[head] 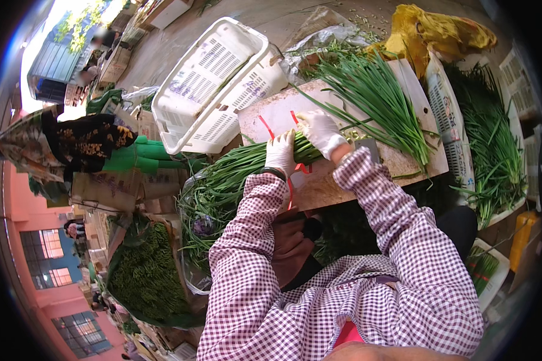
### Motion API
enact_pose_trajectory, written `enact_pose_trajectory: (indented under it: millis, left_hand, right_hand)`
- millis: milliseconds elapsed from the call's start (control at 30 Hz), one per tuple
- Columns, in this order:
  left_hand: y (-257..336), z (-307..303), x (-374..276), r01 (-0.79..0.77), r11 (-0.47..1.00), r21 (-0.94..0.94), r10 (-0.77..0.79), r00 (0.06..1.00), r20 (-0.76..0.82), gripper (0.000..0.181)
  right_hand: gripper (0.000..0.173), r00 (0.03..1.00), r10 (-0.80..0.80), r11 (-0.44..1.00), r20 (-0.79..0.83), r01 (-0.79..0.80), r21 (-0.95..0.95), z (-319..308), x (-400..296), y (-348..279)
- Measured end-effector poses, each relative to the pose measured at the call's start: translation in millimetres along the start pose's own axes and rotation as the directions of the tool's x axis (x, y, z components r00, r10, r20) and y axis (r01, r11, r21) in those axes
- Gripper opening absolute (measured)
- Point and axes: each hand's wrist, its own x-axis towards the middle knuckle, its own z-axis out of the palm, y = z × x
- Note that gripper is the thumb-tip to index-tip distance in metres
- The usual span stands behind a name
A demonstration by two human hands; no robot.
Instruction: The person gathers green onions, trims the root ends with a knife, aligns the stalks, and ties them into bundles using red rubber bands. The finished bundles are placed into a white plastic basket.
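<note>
My left hand (280,152), in a white glove, is closed over a bunch of green chives (244,159) lying across a stained board (329,180). The leafy ends hang off the board's left side. My right hand (321,131), gloved too, lies along the bunch nearer the cut stem ends (354,135). Its fingertips pinch a red tie strip (294,117). Another length of red strip (266,127) sticks up beyond my left hand, and more red shows beneath the bunch. A dark flat block (367,149) sits beside my right wrist, partly hidden by the sleeve.
Loose chives (379,108) are spread on the board's right. A white plastic crate (212,81) stands beyond it. Another crate (449,122) holds chives at right, near a yellow sack (415,36). A bag of greens (149,270) stands left. A person in green boots (135,155) is nearby.
</note>
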Motion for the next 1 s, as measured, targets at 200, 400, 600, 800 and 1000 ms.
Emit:
enact_pose_trajectory:
  millis: [200, 400, 600, 800, 1000]
  left_hand:
    - [11.1, -8.4, 1.4, -0.089, 0.995, -0.042, 0.082, 0.985, -0.152, 0.081]
    - [15.5, -22.7, -10.2, -0.101, 0.993, -0.062, 0.098, 0.994, -0.051, 0.086]
    - [0.2, 11.0, -0.4, -0.072, 0.987, -0.145, 0.06, 0.995, -0.084, 0.095]
    - [-7.6, 33.5, 11.1, -0.005, 0.996, -0.088, -0.005, 0.993, -0.117, 0.113]
    - [-3.0, -9.6, 2.5, 0.025, 0.977, -0.213, -0.009, 0.997, 0.076, 0.103]
  right_hand:
    - [0.024, 0.923, 0.271, 0.916, 0.274, -0.16, -0.367, 45.4, 63.2, 30.8]
    - [0.016, 0.95, 0.14, 0.99, 0.279, -0.134, -0.041, 70.7, 67.1, 49.4]
    - [0.015, 0.979, -0.074, 0.988, 0.192, 0.098, -0.116, 66.1, 51.2, 46.5]
    - [0.011, 0.898, -0.44, 0.859, 0.029, 0.43, -0.28, 43.2, 13.7, -4.4]
    - [0.006, 0.854, -0.52, 0.837, 0.017, 0.514, -0.188, 35.7, -12.8, -1.3]
